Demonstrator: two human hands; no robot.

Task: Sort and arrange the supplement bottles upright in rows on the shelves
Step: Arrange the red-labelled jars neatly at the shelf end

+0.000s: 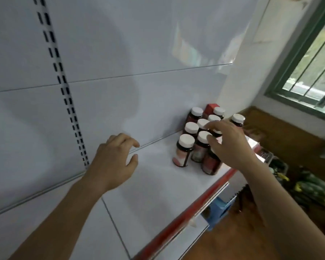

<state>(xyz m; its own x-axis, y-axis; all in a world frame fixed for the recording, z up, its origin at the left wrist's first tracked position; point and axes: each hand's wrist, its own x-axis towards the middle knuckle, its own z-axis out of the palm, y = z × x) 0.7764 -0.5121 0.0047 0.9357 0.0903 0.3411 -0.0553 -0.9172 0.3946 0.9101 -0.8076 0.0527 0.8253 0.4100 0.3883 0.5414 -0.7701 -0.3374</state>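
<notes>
Supplement bottles (185, 150) are standing upright in a tight cluster at the right end of the white shelf (158, 184), white caps up.

Hands: right hand (231, 145) is reaching in over the cluster with its fingers bent, the fingertips (213, 125) touching caps in the middle. I cannot tell whether it is pinching a cap or only resting on it. Its palm is covering the front-right bottle (210, 164). Left hand (113, 160) is hovering over the shelf well left of the cluster, fingers loosely curled, holding nothing.

Judgement: rows are being squared up. The bottles are touching, so lifting one clear by its cap is looking safer than dragging it, with the left hand steadying the front row.

One lone bottle (237, 120) is standing apart, further right.
</notes>
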